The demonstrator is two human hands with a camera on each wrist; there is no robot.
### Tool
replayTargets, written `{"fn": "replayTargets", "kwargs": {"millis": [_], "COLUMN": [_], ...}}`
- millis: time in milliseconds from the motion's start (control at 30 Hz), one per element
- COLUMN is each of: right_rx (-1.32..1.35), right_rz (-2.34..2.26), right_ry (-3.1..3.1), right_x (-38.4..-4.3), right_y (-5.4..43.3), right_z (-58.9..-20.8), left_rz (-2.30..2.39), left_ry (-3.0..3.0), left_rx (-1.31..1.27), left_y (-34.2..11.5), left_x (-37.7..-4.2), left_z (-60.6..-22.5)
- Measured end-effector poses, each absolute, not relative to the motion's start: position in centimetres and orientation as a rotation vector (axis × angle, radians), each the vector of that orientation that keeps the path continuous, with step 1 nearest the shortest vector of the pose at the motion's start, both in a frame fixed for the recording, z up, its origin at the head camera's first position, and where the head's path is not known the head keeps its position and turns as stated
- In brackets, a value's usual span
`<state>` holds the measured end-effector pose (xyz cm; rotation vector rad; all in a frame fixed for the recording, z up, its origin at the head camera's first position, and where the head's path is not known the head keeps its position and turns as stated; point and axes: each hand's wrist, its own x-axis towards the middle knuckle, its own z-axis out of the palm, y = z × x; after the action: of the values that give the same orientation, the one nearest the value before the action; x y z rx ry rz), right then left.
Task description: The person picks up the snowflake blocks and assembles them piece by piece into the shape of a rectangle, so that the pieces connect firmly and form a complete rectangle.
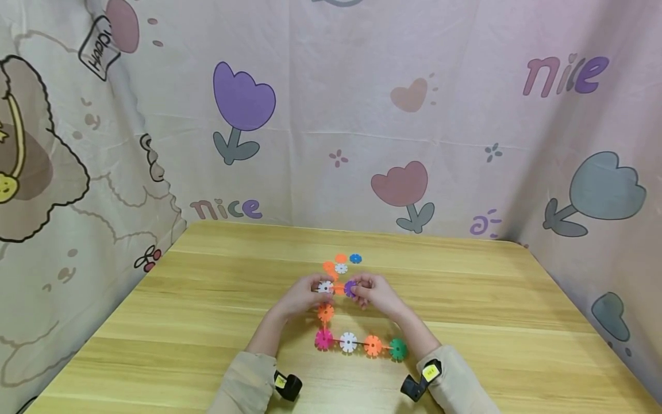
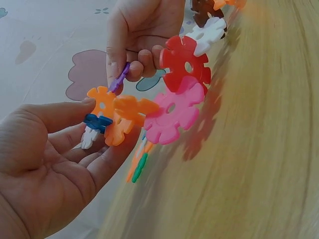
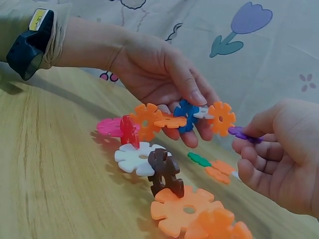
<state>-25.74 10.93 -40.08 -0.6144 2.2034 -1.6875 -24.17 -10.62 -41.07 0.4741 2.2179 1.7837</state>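
Note:
A chain of interlocking snowflake discs passes through my left hand (image 1: 302, 296), whose thumb and fingers pinch it near a blue disc (image 3: 187, 116) and a white disc (image 1: 325, 287). My right hand (image 1: 380, 296) pinches a purple disc (image 3: 244, 133) between thumb and fingers. The purple disc's edge meets an orange disc (image 3: 221, 118) at the chain's end; how deep the slots engage, I cannot tell. Beyond my left fingers in the left wrist view are a pink disc (image 2: 174, 110) and a red disc (image 2: 184, 63).
On the wooden table (image 1: 233, 345), a nearer row includes a magenta disc (image 1: 323, 339), a white disc (image 1: 348, 342), an orange disc (image 1: 372, 345) and a green disc (image 1: 397, 349). Farther back lies a blue disc (image 1: 355, 259). A printed curtain (image 1: 320, 103) hangs behind.

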Motion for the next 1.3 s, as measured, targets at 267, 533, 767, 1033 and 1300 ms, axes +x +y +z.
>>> {"fn": "replayTargets", "kwargs": {"millis": [267,533,767,1033,1300], "right_rx": [-0.629,-0.630,-0.631,-0.672,-0.645], "right_rz": [-1.713,-1.716,-1.692,-1.651,-1.735], "right_ry": [2.178,2.173,2.207,2.291,2.302], "right_x": [-25.0,-25.1,-24.7,-24.4,-25.9], "right_y": [10.8,10.8,10.6,10.0,9.9], "right_z": [-39.2,-39.4,-39.1,-39.0,-41.3], "left_rz": [1.747,1.757,1.728,1.767,1.777], "left_ry": [2.239,2.240,2.277,2.270,2.298], "left_rx": [0.518,0.504,0.479,0.467,0.443], "left_y": [-10.5,-10.7,-10.6,-10.3,-10.1], "left_x": [-22.4,-24.2,-24.2,-24.1,-24.1], "left_z": [-38.3,-40.9,-41.0,-41.0,-40.9]}}
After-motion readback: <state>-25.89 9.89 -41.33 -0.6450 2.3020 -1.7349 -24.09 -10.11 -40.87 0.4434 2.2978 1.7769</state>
